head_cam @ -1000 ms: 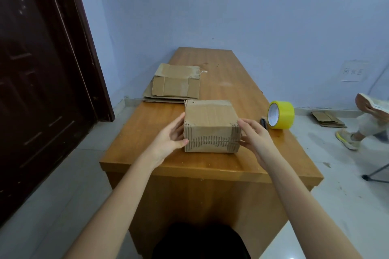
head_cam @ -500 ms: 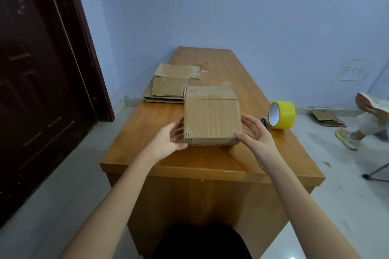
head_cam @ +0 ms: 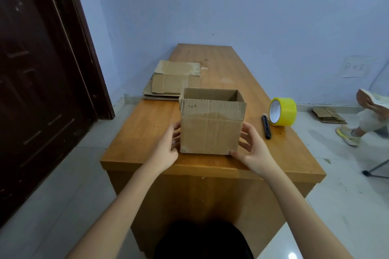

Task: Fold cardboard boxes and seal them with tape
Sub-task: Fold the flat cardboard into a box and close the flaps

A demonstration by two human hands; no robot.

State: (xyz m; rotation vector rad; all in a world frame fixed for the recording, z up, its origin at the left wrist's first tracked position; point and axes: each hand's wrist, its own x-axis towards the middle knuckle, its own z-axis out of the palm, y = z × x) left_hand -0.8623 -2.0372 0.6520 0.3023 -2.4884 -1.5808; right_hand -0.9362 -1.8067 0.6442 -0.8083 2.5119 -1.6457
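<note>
One box: cardboard box (head_cam: 211,128) stands upright, open top up, on the wooden table (head_cam: 284,153) near its front edge, about mid-width.
Box top: flaps not closed; near flap stands up, inside looks hollow; far and side flaps hard to tell apart.
Box bottom: rests on the table, cannot see if it is taped.
Left hand (head_cam: 166,149): fingers fairly straight, pressed flat on the box's left side low down, thumb near the front left bottom corner.
Right hand (head_cam: 252,149): fingers spread on the box's right side, thumb at the front right bottom corner; not curled round anything.
Progress: box looks folded into shape and set upright; left to do, by my guess, is folding the top flaps down and taping the seam.
Tape: yellow tape roll (head_cam: 283,111) stands on edge near the table's right edge, right of the box, apart from it.
Cutter: black utility knife (head_cam: 266,126) lies between box and tape roll, just beside the roll.
More stock: flattened cardboard stack (head_cam: 172,81) at the table's left edge, behind the box.
Writing: small dark marks on the near flap, unreadable; a faint sign on the right wall, not legible.
Surroundings: dark door left; another person's leg and shoe at far right on the floor.
</note>
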